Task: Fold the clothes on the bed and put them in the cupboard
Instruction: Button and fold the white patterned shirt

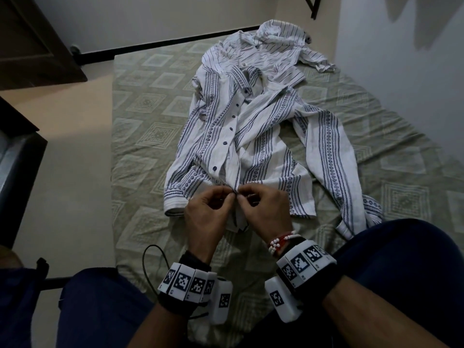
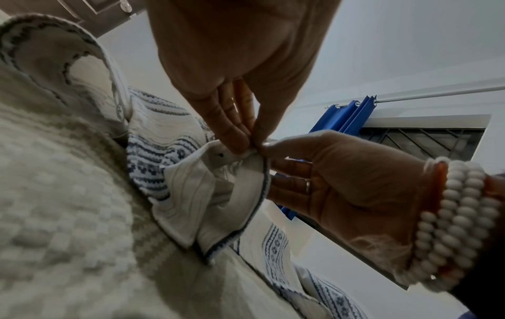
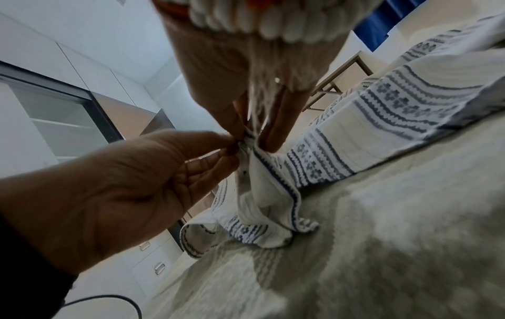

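Observation:
A white shirt with blue patterned bands [image 1: 251, 136] lies spread face up on the bed [image 1: 150, 136], several dark buttons running down its front. Both hands work at its lower hem. My left hand [image 1: 229, 196] pinches the front edge near the lowest buttonhole, and my right hand [image 1: 242, 196] pinches the opposite edge beside it. In the left wrist view my left hand [image 2: 247, 140] holds the shirt [image 2: 164, 138] edge lifted off the bed, with the right hand [image 2: 327, 172] meeting it. A second, thin-striped white shirt [image 1: 276, 46] lies crumpled at the far end.
Bare floor [image 1: 75, 172] runs along the bed's left side, with a dark wooden door [image 1: 30, 46] at the top left. A white wall [image 1: 401, 84] borders the bed on the right. White cupboard drawers [image 3: 153, 259] show in the right wrist view. My knees rest at the bed's near end.

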